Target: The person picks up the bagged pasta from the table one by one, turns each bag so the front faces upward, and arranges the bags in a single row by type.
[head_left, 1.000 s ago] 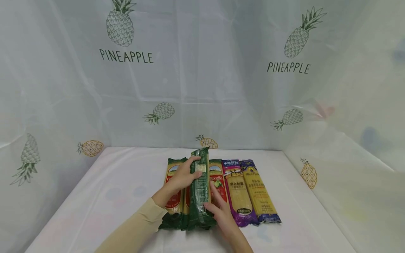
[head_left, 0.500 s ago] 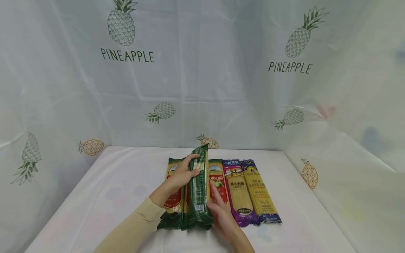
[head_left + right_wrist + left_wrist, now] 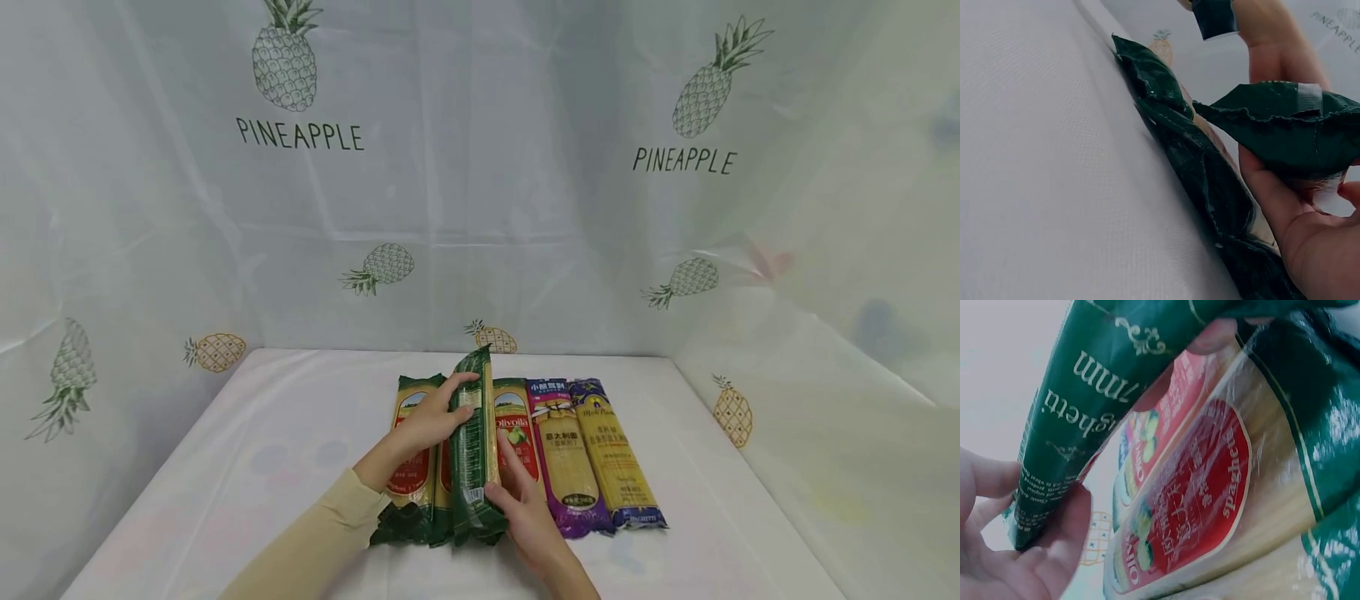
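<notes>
Both hands hold a green spaghetti packet [image 3: 474, 454] on edge, left hand [image 3: 429, 419] gripping its far part, right hand [image 3: 525, 508] its near end, above two Olivoila spaghetti packets [image 3: 513, 433].

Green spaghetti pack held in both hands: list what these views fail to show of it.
- Green spaghetti pack: front face turned away in the head view; print too small.
- Left wrist view: pack ends cut off by the frame.
- Right hand: fingertips hidden behind the pack.
- Left hand: palm hidden.

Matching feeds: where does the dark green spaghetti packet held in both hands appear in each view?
Head: green spaghetti packet at centre, raised on edge above the row.
Left wrist: upper left, running diagonally.
Right wrist: its crimped end at right.
Shared landmark: the red-labelled Olivoila packet.
</notes>
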A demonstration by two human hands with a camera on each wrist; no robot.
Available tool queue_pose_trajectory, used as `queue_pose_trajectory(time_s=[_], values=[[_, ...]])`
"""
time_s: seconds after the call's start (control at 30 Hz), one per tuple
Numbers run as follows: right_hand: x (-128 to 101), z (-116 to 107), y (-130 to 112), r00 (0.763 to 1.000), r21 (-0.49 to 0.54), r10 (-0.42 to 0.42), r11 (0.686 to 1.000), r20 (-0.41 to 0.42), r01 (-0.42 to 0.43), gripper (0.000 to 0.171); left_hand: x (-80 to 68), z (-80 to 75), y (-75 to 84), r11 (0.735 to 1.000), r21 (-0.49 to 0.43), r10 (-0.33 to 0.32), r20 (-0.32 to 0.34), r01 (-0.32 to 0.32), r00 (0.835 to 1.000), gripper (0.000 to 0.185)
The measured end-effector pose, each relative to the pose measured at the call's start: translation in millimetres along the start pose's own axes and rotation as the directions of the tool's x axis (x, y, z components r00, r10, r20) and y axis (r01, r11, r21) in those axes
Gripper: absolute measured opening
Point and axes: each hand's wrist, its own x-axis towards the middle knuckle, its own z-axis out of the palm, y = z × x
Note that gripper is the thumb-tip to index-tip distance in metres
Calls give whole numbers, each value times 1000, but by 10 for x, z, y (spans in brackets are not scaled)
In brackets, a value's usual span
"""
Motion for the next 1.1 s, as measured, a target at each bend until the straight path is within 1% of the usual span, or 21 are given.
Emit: queue_pose_trajectory(time_s=[0.13,0.27,0.37,0.47,0.53,0.63,0.8,0.9,1.0,1.1], values=[[11,9,26,998,-117,-62,991,-20,59,82,1,5,2,991,124,48,-18,-46,999,60],[23,11,46,996,-155,-92,984,-21,87,83,-7,1,25,974,215,76,-24,-69,997,69],[26,9,56,995,-137,-97,986,-18,94,84,-10,-7,27,968,234,94,-8,-90,996,71],[24,6,63,993,-138,-113,984,-22,109,85,-3,-18,7,964,239,113,21,-115,993,68],[23,6,64,992,-144,-121,983,-29,116,85,2,-25,-10,965,232,120,37,-125,992,66],[22,4,67,991,-143,-128,982,-34,122,85,10,-27,-24,974,194,115,41,-121,993,63],[27,5,65,990,-132,-129,984,-49,122,85,24,0,-23,993,77,85,-1,-84,996,59],[34,12,51,990,-131,-119,985,-77,108,83,24,17,-13,999,15,45,-25,-45,999,57],[44,22,34,988,-162,-106,983,-112,87,80,23,27,-8,999,-33,0,-37,-1,999,55],[47,27,23,990,-179,-81,982,-113,60,76,24,32,-13,997,-69,-41,-43,38,998,54]])
